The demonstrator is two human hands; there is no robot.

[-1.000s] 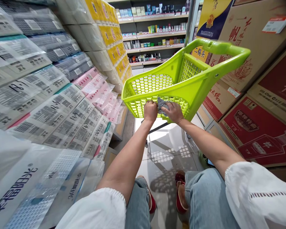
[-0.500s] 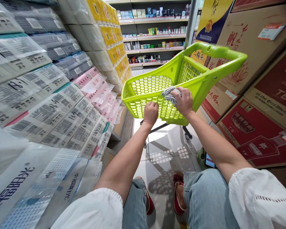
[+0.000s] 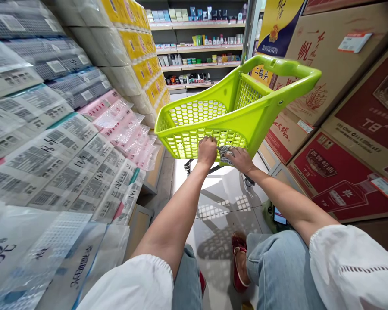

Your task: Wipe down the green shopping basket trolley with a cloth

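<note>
A lime-green shopping cart (image 3: 261, 116) with a mesh basket stands sideways in front of me. My right hand (image 3: 241, 159) presses a grey-and-white striped cloth (image 3: 225, 154) against the lower part of its near side. Just left of it, my left hand (image 3: 207, 150) is closed at the mesh, its fingers curled on the basket side. Whether those fingers hook into the holes is hard to see. The cart's handle (image 3: 302, 71) points to the upper right, away from both hands.
Stacked plastic-wrapped packs (image 3: 51, 146) rise close on the left, with yellow-and-white packs (image 3: 142, 51) behind. Cartons (image 3: 336, 159) line the right. Shelves (image 3: 210, 26) stand beyond the cart. A phone (image 3: 280, 216) lies on a green bag by my right knee.
My right hand has moved down with the cloth, from the basket's upper rim to the lower mesh, closer to my left hand. The cart appears farther left in view.
</note>
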